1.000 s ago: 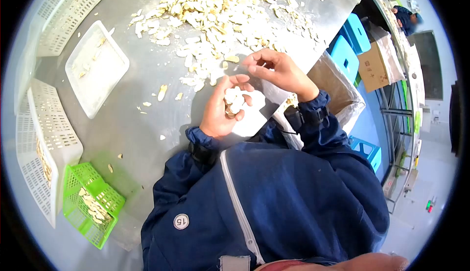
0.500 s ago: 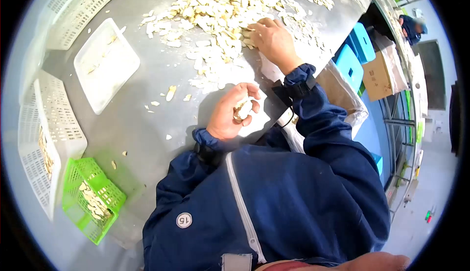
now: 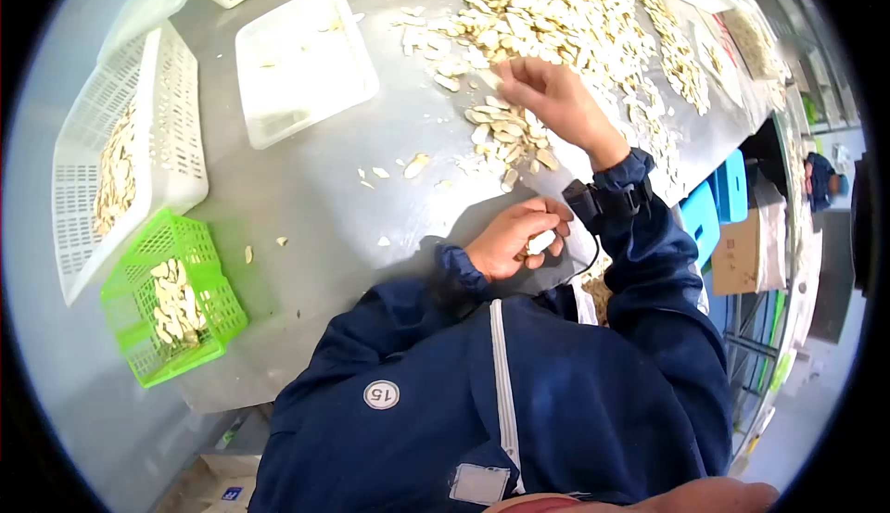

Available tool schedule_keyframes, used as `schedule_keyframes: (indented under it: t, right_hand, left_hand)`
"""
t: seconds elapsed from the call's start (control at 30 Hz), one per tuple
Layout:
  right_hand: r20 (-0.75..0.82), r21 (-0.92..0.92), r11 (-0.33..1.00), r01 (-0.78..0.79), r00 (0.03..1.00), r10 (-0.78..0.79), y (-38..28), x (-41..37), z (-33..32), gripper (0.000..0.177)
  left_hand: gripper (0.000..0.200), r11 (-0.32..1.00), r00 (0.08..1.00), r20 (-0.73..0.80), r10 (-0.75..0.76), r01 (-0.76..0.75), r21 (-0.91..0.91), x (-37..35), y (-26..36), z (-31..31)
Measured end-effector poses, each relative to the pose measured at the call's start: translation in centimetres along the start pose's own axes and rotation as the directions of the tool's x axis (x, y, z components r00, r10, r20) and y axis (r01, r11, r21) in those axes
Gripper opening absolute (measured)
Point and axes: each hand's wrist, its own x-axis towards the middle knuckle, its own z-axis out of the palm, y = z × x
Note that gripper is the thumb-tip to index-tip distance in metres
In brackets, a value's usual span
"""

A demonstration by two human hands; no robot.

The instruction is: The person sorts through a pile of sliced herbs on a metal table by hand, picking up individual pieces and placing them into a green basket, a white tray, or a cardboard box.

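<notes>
Pale flat slices lie in a big pile (image 3: 556, 12) on the metal table (image 3: 324, 189), with a smaller heap (image 3: 508, 133) in front of it. My left hand (image 3: 519, 240) is near the table's front edge, its fingers curled round a few pale slices (image 3: 540, 242). Over the near side of the pile is my right hand (image 3: 556, 101), its fingers bent down at the slices between the pile and the small heap. Its fingertips seem to touch a slice, but whether they grip it I cannot tell.
A white tray (image 3: 306, 68) with a few scraps stands at the back left. Left of it are a white basket (image 3: 176, 124) and a green basket (image 3: 222, 300), both holding slices. Blue bins (image 3: 731, 187) and a cardboard box (image 3: 737, 253) are at right, with another person (image 3: 820, 181) far off.
The view has turned, so the table's contents sit further right. My right hand has shifted beside a small heap now separate from the main pile. My left hand still holds slices.
</notes>
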Motion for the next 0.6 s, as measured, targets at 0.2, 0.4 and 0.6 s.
schedule_keyframes:
  t: [0.2, 0.4, 0.6]
  right_hand:
    - [-0.189, -0.222, 0.916, 0.335, 0.906, -0.378, -2.4, 1.6, 0.7, 0.032]
    - [-0.300, -0.506, 0.863, 0.009, 0.936, -0.185, 6.8, -1.9, -3.0, 0.034]
    - [-0.198, -0.583, 0.800, 0.143, 0.930, -0.310, 8.4, -2.2, -2.4, 0.025]
  left_hand:
    - [0.019, 0.995, 1.000, 0.022, 0.001, -0.003, 0.100, -0.1, 0.5, 0.2]
    - [0.018, 0.997, 0.998, 0.057, -0.007, 0.003, 0.080, -0.4, 0.8, 0.7]
    - [0.017, 0.996, 0.999, 0.020, -0.048, 0.047, 0.070, -0.4, 0.9, 0.9]
